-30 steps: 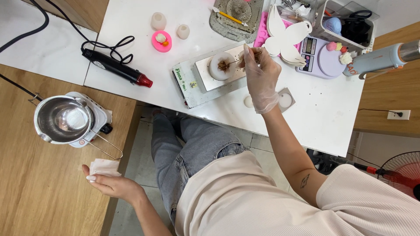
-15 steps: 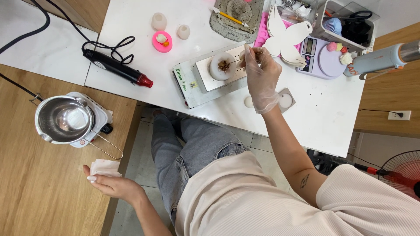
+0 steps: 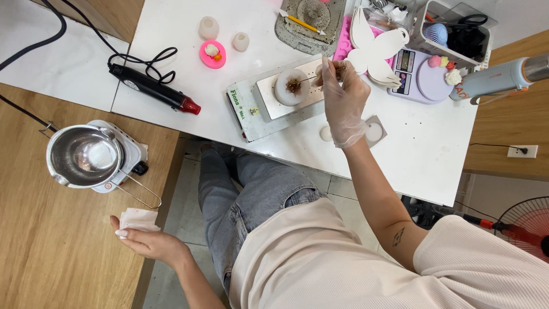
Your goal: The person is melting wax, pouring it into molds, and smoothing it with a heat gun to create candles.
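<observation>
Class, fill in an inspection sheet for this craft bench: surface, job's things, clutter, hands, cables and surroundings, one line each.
Surface: white table beside a wooden counter.
Job's things: round white piece with brown bits on a flat plate device; thin stick.
Clutter: pink mould, purple scale, storage bin, metal pot on small burner.
Hands: right hand, gloved, pinches the stick; left hand, bare, holds a folded tissue.
Cables: black heat tool with coiled cord.
Surroundings: red fan, wall socket.

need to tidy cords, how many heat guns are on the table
2: a black heat gun with a red nozzle on the white table's left, and a pale blue one at the right edge, partly out of view.
</observation>
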